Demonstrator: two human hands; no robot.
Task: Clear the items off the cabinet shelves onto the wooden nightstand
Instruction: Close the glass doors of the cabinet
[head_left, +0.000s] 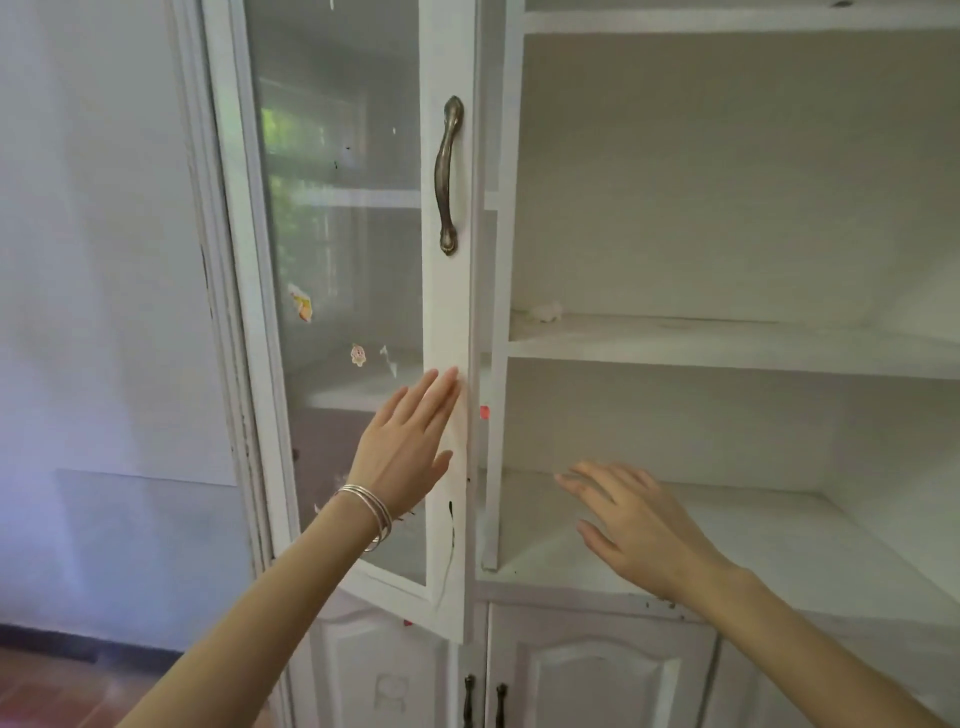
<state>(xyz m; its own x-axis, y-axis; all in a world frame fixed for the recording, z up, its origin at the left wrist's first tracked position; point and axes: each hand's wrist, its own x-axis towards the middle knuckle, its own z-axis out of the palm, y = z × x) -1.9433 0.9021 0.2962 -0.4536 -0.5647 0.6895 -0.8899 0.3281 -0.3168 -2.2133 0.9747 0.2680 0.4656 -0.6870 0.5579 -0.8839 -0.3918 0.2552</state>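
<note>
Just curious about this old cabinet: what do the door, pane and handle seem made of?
Door frame: probably wood, painted white, scuffed near the bottom. Pane: glass, clear, reflecting a window. Handle: likely metal, with a dull bronze sheen.

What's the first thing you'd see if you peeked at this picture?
Two hands stand out first. The left hand, wearing silver bangles, lies flat on the glass door below its bronze handle, and the right hand reaches open over the bottom shelf. The shelves look almost bare, with only a small white lump at the back left of the middle shelf.
</note>
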